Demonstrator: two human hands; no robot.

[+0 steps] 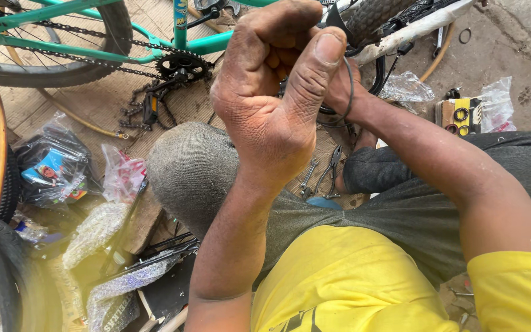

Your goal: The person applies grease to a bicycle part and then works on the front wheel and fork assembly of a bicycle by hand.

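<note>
**Both hands raised together over a thin cable beside a teal bicycle**

The left hand (271, 104) was curled into a fist in front, thumb pressed up along its side, hiding most of the right hand (339, 86) just behind it. The two hands sat close together. A thin dark cable (350, 92) looped around the right hand near the wrist; whether the fingers clamped it could not be told. Beyond the hands stood a teal bicycle frame (179, 43) with its chainring (182, 64) and chain (93, 61). Below the hands, past the bent knee, pliers (333, 166) and a wrench (307, 178) lay on the floor. Plastic bags (121, 175) lay well off to the left hand's side.
</note>
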